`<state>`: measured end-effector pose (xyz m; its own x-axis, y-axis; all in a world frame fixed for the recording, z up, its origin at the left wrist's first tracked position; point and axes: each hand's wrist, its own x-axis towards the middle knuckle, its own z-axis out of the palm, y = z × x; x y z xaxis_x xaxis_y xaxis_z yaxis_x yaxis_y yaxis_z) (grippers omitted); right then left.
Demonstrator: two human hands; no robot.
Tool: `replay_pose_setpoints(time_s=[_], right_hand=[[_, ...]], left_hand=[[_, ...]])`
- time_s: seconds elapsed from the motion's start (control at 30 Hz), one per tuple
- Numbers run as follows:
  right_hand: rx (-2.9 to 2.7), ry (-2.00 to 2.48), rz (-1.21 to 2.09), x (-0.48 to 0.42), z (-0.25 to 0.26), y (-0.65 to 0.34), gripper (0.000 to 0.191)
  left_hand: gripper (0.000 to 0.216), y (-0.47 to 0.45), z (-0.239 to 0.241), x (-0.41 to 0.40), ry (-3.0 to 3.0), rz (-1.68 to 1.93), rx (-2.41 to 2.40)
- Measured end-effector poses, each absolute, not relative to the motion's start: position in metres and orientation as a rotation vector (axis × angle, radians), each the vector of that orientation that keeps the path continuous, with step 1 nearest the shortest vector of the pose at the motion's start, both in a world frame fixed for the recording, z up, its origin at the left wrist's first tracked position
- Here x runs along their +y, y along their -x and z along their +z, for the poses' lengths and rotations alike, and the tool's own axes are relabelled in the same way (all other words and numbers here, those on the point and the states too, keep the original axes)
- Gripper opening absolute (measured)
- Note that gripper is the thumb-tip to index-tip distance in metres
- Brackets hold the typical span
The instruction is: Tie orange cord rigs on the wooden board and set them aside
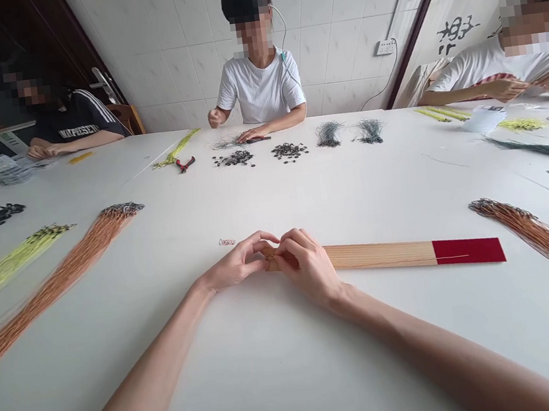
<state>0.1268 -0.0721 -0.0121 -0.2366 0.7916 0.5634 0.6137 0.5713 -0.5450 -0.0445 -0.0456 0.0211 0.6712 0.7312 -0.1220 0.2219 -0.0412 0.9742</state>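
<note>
A long, narrow flat strip (385, 255) lies crosswise on the white table in front of me. It is tan with fine lines along its length and dark red at its right end, where one thin pale strand rests on the red. My left hand (234, 264) curls round the strip's left end, thumb and fingers closed on it. Just beside it, my right hand (309, 261) covers part of the strip with its fingers pinched together. What sits between those right fingertips is too small to make out.
Orange-brown strand bundles lie left (75, 256) and right (539, 240). A yellow-green bundle (16, 264) is further left. Red-handled pliers (185, 165) and piles of small black pieces (289, 151) lie across the table. Three people sit around it, including one opposite (260, 87).
</note>
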Motion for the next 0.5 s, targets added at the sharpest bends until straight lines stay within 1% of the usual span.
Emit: replay_pose_setpoints(time_s=[0.5], right_hand=[[-1.942,1.146,0.257,-0.0720,-0.0108,-0.1263,0.014]], left_hand=[[0.024,0.0423,0.0226,-0.0472,-1.588,0.497,0.801]])
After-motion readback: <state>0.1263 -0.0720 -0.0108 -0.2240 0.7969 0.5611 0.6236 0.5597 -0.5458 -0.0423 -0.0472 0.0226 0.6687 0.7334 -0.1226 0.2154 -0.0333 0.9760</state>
